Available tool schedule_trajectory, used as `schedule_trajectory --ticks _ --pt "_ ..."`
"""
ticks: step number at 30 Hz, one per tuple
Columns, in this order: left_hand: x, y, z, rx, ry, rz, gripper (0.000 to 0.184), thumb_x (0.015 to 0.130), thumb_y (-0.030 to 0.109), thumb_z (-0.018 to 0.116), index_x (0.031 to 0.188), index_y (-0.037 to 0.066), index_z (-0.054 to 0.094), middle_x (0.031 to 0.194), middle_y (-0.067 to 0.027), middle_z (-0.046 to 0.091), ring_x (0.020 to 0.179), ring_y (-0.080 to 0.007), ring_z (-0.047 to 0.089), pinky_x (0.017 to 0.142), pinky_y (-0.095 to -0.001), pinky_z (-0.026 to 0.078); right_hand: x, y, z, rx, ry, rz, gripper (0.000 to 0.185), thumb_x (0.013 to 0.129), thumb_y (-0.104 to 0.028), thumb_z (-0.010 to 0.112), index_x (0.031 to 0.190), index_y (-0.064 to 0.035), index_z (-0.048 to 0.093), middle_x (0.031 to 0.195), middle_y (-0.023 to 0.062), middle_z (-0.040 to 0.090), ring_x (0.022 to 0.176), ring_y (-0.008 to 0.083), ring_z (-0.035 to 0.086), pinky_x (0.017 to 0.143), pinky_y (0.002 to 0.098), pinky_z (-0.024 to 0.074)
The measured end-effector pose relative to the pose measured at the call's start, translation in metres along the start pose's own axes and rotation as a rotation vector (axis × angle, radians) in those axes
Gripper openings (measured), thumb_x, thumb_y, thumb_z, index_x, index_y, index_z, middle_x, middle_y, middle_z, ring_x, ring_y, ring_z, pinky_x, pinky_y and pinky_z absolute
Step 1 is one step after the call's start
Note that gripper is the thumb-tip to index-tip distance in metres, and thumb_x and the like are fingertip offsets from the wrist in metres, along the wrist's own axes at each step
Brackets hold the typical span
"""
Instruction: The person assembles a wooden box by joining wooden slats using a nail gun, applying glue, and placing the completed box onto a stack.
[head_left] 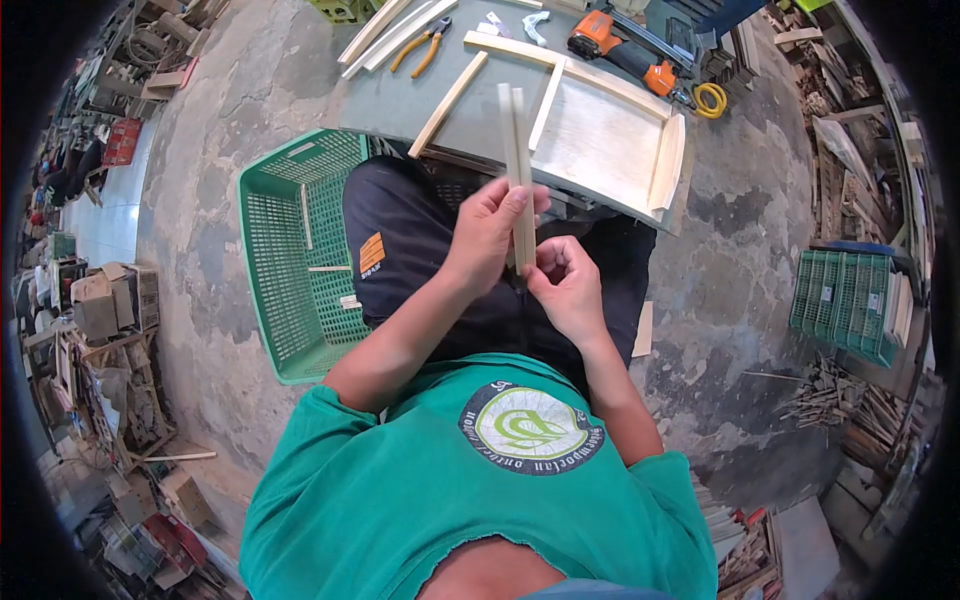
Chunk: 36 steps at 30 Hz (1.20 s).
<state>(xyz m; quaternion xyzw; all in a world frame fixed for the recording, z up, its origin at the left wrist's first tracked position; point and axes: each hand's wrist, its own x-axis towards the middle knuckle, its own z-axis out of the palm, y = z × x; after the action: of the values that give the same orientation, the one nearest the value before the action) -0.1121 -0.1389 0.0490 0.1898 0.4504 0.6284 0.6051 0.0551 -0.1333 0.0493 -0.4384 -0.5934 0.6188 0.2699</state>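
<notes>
Two pale wooden strips lie side by side, held upright in front of my lap. My left hand is closed around their middle, thumb on the near face. Lower down, my right hand pinches the bottom end between thumb and fingers. Beyond the strips, on the grey work table, lies a wooden frame of thin battens with a pale panel in its right part. The strips overlap part of the frame in my view.
Pliers with orange handles, an orange nail gun and loose battens rest on the table. A green plastic basket with a few sticks stands at my left. Stacked green crates and scrap wood lie at the right.
</notes>
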Motion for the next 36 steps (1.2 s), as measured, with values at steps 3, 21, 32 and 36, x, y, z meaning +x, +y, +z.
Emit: schedule_trajectory --ticks 3,21,32,36 --pt "0.015 0.033 0.001 0.121 0.041 0.211 0.048 0.108 0.015 0.059 0.151 0.001 0.043 0.114 -0.0139 0.072 0.096 -0.0182 0.072 0.081 -0.0314 0.06 -0.011 0.001 -0.007 0.01 -0.055 0.017 0.019 0.093 -0.001 0.075 0.105 -0.0035 0.061 0.09 -0.0015 0.065 0.078 0.0037 0.061 0.07 0.0192 0.0498" --pt "0.039 0.076 -0.04 0.365 -0.149 0.116 0.06 0.105 0.023 0.065 0.151 0.008 0.03 0.114 -0.0193 0.072 0.102 -0.0271 0.076 0.079 -0.039 0.066 -0.03 -0.006 -0.014 -0.142 -0.237 -0.343 0.06 0.08 0.009 0.077 0.137 -0.0051 0.066 0.107 0.0125 0.072 0.088 0.0186 0.074 0.08 0.0299 0.0607" --pt "0.042 0.073 -0.048 0.328 -0.148 0.081 0.056 0.107 0.023 0.061 0.151 0.01 0.028 0.113 -0.0185 0.071 0.105 -0.0273 0.076 0.083 -0.0409 0.066 -0.024 -0.011 -0.013 -0.28 -0.188 -0.542 0.05 0.078 0.005 0.08 0.127 -0.0019 0.071 0.113 0.016 0.075 0.096 0.0261 0.077 0.083 0.0335 0.0617" --pt "0.039 0.075 -0.048 0.301 -0.078 0.023 0.053 0.108 0.018 0.059 0.15 0.01 0.028 0.11 -0.0159 0.07 0.099 -0.0247 0.076 0.082 -0.0398 0.066 -0.022 -0.022 -0.013 -0.271 -0.244 -0.467 0.057 0.076 0.001 0.084 0.131 -0.0006 0.068 0.116 0.0164 0.074 0.097 0.025 0.076 0.087 0.0337 0.061"
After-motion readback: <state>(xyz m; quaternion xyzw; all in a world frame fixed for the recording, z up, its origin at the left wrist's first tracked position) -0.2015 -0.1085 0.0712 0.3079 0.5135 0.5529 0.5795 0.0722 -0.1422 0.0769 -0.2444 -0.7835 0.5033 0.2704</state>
